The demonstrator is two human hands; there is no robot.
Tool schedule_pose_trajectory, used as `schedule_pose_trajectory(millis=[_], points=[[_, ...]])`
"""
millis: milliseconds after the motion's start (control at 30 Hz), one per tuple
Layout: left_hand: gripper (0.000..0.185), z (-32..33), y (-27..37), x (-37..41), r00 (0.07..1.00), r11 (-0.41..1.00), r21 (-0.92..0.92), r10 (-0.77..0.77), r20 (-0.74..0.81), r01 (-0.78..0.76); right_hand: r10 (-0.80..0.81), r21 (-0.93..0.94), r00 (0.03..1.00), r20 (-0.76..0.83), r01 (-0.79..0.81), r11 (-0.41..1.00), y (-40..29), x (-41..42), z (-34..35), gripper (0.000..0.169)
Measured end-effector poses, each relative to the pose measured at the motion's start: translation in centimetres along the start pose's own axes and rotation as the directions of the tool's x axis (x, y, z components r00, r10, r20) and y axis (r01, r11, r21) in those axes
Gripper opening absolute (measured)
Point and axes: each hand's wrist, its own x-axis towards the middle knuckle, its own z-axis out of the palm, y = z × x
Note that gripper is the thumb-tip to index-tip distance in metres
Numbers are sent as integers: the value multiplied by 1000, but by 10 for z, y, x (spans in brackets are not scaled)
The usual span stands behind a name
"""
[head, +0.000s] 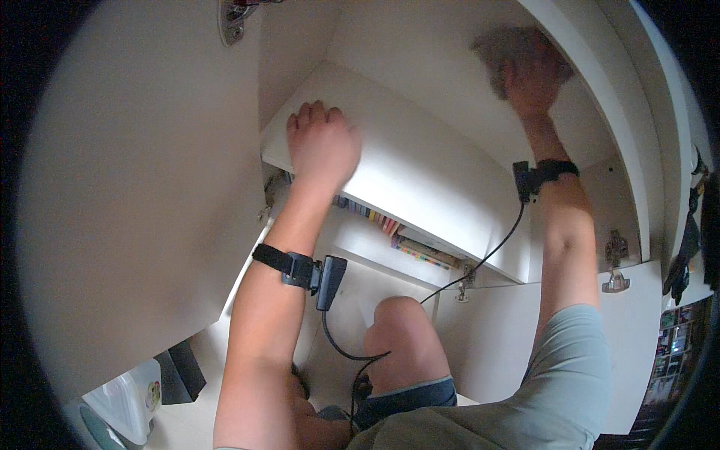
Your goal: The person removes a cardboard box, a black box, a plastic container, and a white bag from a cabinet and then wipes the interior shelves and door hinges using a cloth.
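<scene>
Inside a white cabinet, my right hand (534, 84) is spread over a dark grey cloth (498, 50), blurred and in shadow. It presses the cloth against the cabinet's back panel (405, 50). My left hand (323, 143) is at the left part of the white shelf board (416, 163). Its fingers are curled in with the knuckles up, and no object shows in it; its palm side is hidden. Both wrists wear black straps with small devices, the left device (331, 281) and the right device (523, 180), each trailing a black cable.
A large cabinet door (135, 185) stands open at left, and a lower door (495, 337) at right. Several books (377, 216) sit beneath the shelf board. A clear plastic bin (126, 399) and a black box (180, 374) are on the floor. My bare knee (402, 332) is below the shelf.
</scene>
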Motion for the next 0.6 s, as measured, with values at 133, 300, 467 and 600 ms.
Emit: schedule_pose_trajectory(millis=[133,300,467,600], points=[[40,-3,7,-1,1000,1000,-13,9,29,-8,-496,284,864,92,454,844,-31,-56,8,44],[39,3,9,0,1000,1000,-11,14,10,-14,-598,391,735,319,473,790,-44,-85,2,41],[37,9,-1,0,994,998,47,44,-99,-39,-292,46,952,90,289,956,18,-32,0,54],[37,7,5,3,996,998,12,57,-70,-56,83,62,994,69,-88,994,70,-29,32,57]])
